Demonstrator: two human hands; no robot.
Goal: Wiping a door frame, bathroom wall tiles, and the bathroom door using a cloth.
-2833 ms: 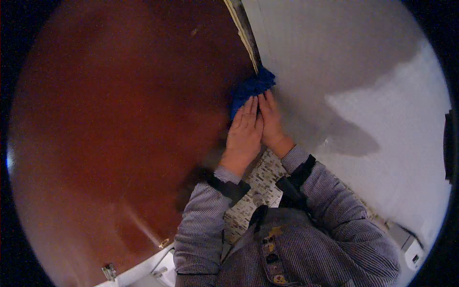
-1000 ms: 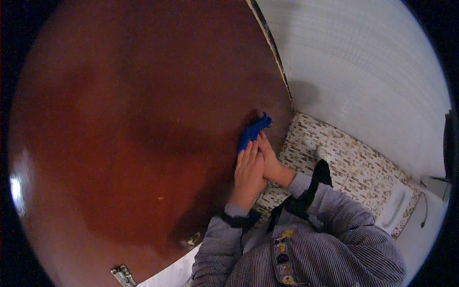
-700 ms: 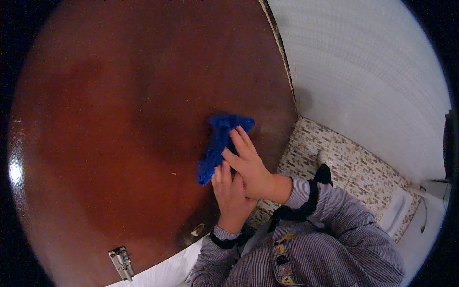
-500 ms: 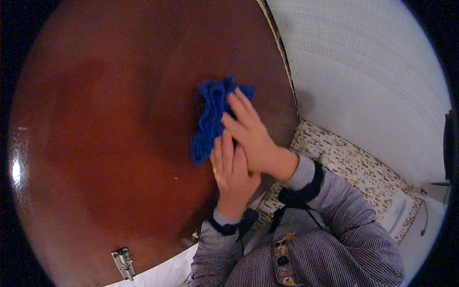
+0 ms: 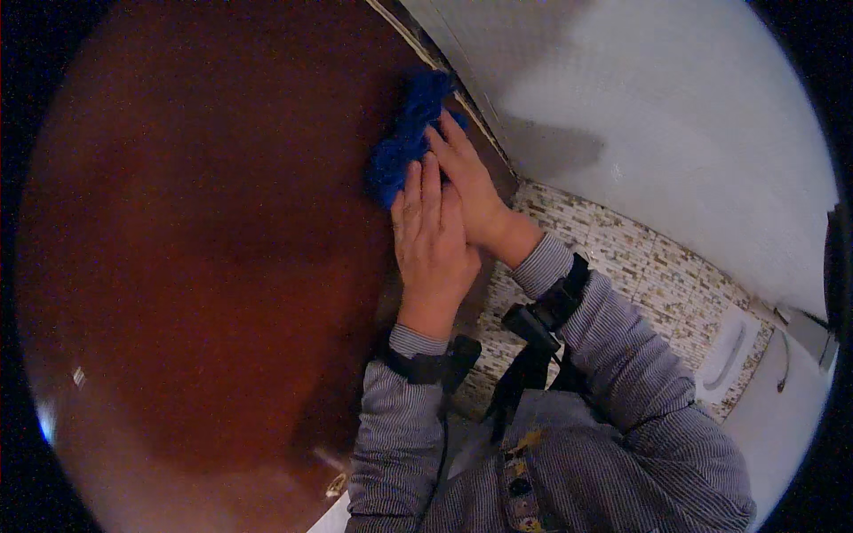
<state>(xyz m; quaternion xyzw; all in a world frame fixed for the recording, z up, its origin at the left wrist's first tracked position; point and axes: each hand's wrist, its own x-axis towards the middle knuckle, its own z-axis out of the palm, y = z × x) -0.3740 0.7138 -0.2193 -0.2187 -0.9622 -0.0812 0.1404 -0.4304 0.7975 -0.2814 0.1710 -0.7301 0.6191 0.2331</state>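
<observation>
A crumpled blue cloth (image 5: 400,155) lies against a large glossy reddish-brown panel (image 5: 178,293), close to the panel's right edge. My right hand (image 5: 471,186) presses on the cloth's right side with its visible fingers stretched out; its remaining fingers are hidden. Just left of it and nearer to me, my left hand (image 5: 434,244) is flat with long straight fingers. Its fingertips reach the lower part of the cloth, and it overlaps the edge of my right hand. Neither palm shows.
A pale textured wall (image 5: 640,115) rises beyond the panel's edge (image 5: 480,115). Below it on the right lies a mosaic-patterned floor (image 5: 622,235) with a white squat toilet (image 5: 729,355). Small metal hardware (image 5: 336,484) sits at the panel's lower edge.
Both hands and the cloth have moved away from me, up the panel and closer to its right edge. My view has shifted too, and the panel looks darker.
</observation>
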